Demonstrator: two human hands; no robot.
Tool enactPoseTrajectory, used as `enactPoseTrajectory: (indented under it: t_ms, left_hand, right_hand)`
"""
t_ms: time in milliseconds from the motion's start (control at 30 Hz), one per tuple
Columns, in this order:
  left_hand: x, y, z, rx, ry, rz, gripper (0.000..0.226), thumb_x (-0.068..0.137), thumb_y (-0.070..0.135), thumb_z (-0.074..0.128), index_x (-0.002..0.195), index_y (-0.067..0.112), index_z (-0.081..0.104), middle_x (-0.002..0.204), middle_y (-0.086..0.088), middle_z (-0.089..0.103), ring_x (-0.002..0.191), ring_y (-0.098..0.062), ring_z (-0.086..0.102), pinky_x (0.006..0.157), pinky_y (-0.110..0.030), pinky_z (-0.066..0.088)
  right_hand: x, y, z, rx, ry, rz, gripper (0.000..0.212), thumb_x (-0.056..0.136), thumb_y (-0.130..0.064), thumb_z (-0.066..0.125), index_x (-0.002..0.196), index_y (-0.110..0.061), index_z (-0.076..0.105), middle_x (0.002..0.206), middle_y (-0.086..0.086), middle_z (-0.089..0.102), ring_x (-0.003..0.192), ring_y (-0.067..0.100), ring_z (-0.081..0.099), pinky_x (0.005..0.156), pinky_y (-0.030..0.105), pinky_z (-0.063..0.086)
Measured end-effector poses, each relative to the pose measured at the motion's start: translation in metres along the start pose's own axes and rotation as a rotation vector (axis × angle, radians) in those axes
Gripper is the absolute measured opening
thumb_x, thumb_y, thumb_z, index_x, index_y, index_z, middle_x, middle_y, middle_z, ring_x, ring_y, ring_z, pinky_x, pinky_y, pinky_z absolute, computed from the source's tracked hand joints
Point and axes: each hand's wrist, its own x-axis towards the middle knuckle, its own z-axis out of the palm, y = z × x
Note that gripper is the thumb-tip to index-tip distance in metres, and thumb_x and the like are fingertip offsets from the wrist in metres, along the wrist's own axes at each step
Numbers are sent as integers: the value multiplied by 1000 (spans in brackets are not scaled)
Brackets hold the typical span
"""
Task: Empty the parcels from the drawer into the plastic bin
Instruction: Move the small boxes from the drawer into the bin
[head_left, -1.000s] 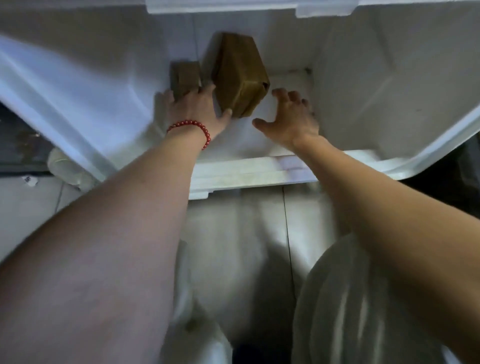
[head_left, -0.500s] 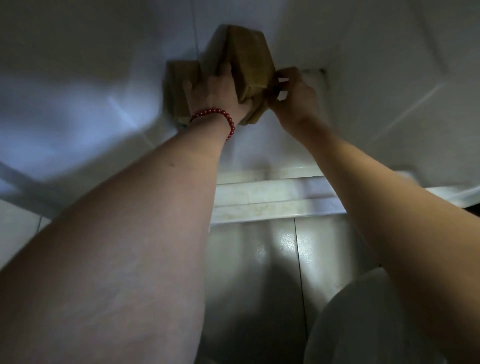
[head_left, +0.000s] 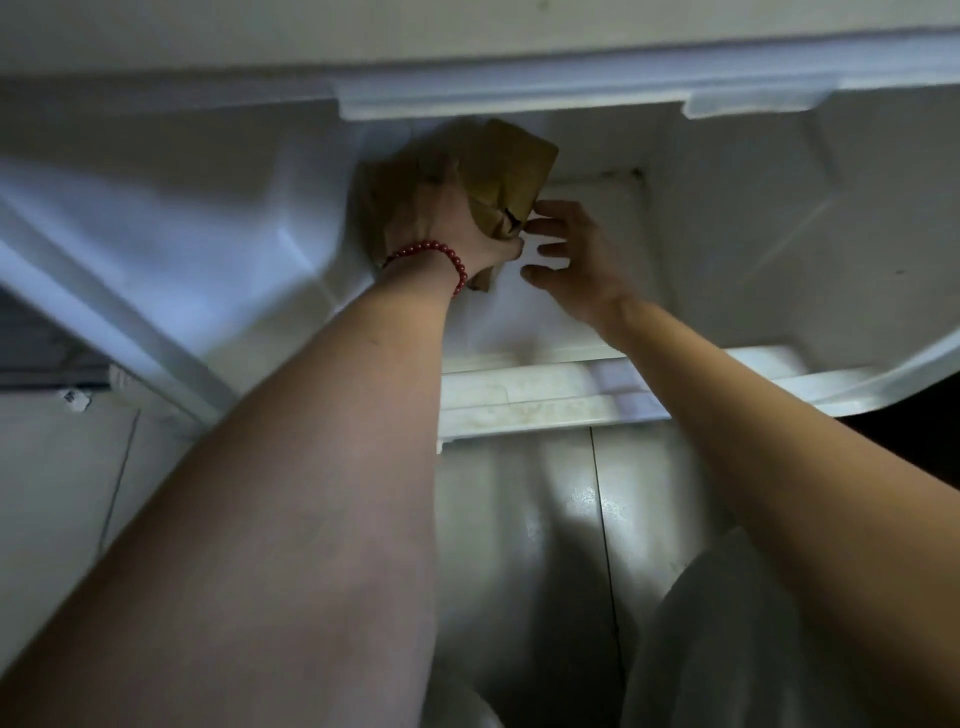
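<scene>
Two brown paper-wrapped parcels lie together against the far wall inside a white plastic container (head_left: 545, 395). The bigger parcel (head_left: 514, 161) is tilted, and a smaller parcel (head_left: 382, 200) sits to its left. My left hand (head_left: 457, 228), wearing a red bead bracelet, is over both parcels, and its thumb curls under the bigger one's near end. My right hand (head_left: 576, 260) hovers just right of that parcel with its fingers spread and relaxed. Its fingertips are at the parcel's crumpled corner and hold nothing.
The container's walls rise on the left (head_left: 156, 249) and right (head_left: 779, 234), under a white ledge (head_left: 519, 93) at the top. Glossy tiled floor (head_left: 519, 509) lies below the near rim. White cloth (head_left: 727, 639) fills the bottom right, and a dark object (head_left: 36, 353) sits at far left.
My left hand has closed round the parcels and drawn them together. My right hand has let go of the bigger parcel's side and opened, dropping slightly toward me.
</scene>
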Motion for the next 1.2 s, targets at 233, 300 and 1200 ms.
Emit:
enactPoseTrajectory:
  t_ms: [233, 300, 1200]
  left_hand:
    - [-36, 17, -25, -29, 29, 37, 107, 41, 73, 63, 133, 22, 43, 126, -3, 57, 114, -24, 56, 93, -39, 49]
    - [-53, 18, -31, -50, -4, 41, 97, 49, 63, 75, 130, 20, 42, 122, -4, 60, 109, -26, 58, 83, -32, 49]
    - [-320, 47, -93, -697, 87, 19, 79, 55, 55, 72, 123, 30, 42, 123, 6, 58, 107, -7, 56, 85, -16, 43]
  right_hand:
    - [-25, -13, -24, -373, 5, -54, 86, 78, -14, 78, 146, -15, 25, 144, 9, 44, 128, 26, 45, 101, 32, 39]
    - [-35, -13, -34, -430, 12, -13, 94, 78, -14, 78, 150, -16, 17, 146, 13, 38, 131, 31, 42, 106, 38, 39]
    - [-286, -62, -111, 233, 43, -162, 53, 85, -5, 69, 124, -14, 34, 124, 5, 52, 100, -1, 59, 87, 14, 47]
